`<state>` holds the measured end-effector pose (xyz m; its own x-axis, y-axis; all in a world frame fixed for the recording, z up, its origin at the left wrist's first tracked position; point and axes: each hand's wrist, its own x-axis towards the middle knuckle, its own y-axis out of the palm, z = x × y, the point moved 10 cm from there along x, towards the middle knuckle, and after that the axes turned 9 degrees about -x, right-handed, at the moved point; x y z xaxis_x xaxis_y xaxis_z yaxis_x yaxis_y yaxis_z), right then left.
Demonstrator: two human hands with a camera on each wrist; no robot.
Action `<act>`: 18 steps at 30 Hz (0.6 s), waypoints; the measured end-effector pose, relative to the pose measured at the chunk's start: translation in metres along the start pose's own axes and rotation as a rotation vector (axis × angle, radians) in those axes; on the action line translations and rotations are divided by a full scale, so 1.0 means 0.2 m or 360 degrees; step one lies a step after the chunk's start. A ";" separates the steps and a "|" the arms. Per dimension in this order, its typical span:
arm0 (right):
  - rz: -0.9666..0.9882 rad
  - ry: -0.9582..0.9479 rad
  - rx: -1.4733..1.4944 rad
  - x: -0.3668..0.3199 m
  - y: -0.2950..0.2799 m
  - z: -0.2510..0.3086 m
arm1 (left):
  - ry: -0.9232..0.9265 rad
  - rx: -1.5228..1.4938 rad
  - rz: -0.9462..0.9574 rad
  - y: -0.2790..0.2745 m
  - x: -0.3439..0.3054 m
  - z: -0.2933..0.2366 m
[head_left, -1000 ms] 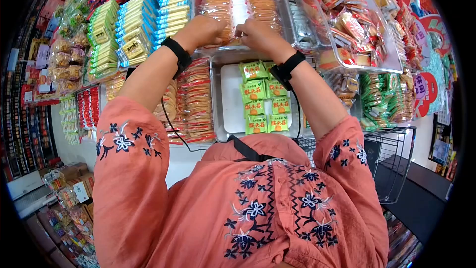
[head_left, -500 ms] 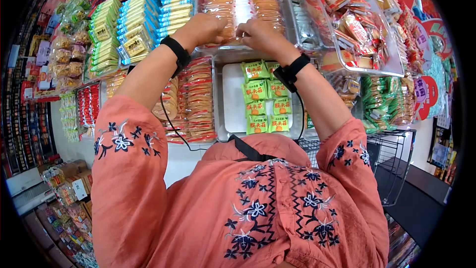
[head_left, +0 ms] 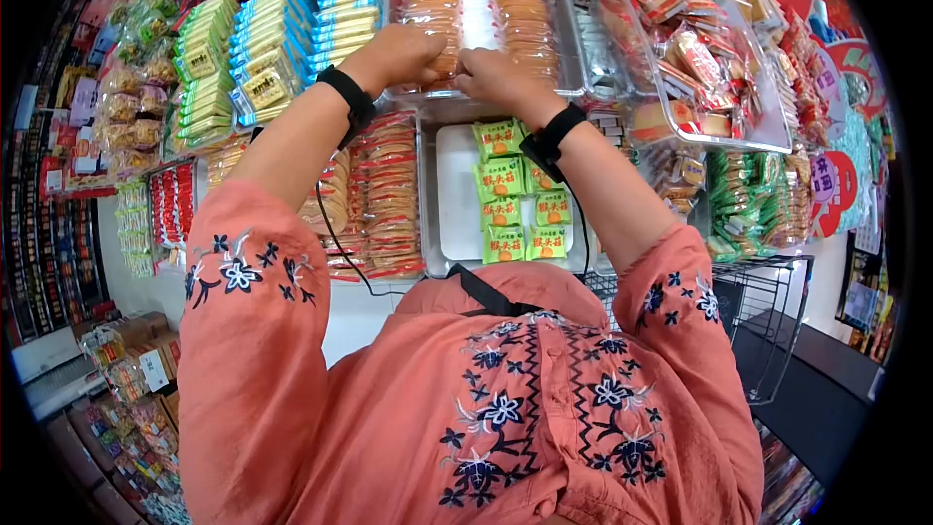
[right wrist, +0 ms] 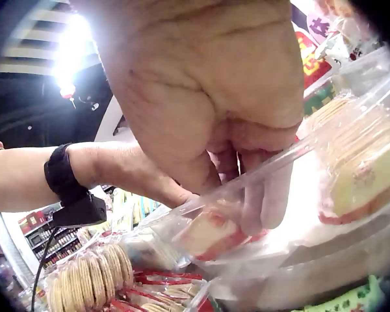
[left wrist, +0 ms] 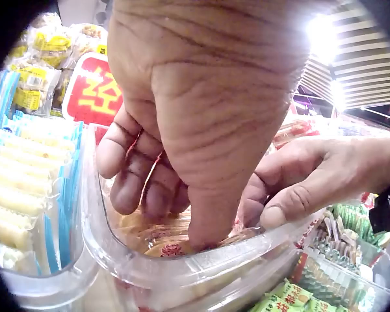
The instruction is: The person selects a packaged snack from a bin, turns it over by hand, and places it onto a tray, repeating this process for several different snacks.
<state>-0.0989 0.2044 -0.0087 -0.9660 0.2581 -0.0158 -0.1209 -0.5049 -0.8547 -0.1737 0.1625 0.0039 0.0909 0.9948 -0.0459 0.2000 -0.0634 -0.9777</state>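
Note:
A clear bin [left wrist: 182, 273] holds two rows of round crackers in clear wrappers, the left row [head_left: 431, 0] and the right row [head_left: 521, 15]. My left hand [head_left: 397, 53] is over the front of the left row; in the left wrist view, the hand [left wrist: 201, 104] curls its fingers along the row, its thumb down at the front packs [left wrist: 169, 246]. My right hand [head_left: 505, 81] is close beside it. From the right wrist, the right hand [right wrist: 214, 84] has fairly straight fingers inside the bin, touching the front pack [right wrist: 211, 234]; its thumb tip is partly hidden.
Green-wrapped packs [head_left: 502, 180] lie in a nearer tray [head_left: 442, 255]. Blue-and-white packs [head_left: 345, 24] stand left of the bin. A clear bin of red-and-white packs [head_left: 680, 39] is at the right, with a black wire basket [head_left: 773, 321] below it.
My right hand has shifted left, closer to my left hand and the front of the left row. The left hand stays at that row with little movement.

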 end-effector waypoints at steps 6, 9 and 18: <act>0.0066 0.0082 0.0199 0.06 0.10 -0.10 | -0.0111 0.0016 0.0006 0.01 -0.01 0.01; 0.0069 0.0121 0.0250 0.07 0.12 -0.12 | -0.0160 0.0001 -0.0030 0.03 -0.02 0.03; 0.0154 0.0118 -0.0077 0.10 0.19 -0.07 | -0.0625 -0.0044 -0.0068 0.01 -0.09 -0.04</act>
<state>-0.1203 0.2021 -0.0495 -0.9528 0.2713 -0.1363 -0.0152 -0.4908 -0.8712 -0.1680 0.1433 0.0047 -0.2968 0.9511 -0.0852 0.2221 -0.0180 -0.9748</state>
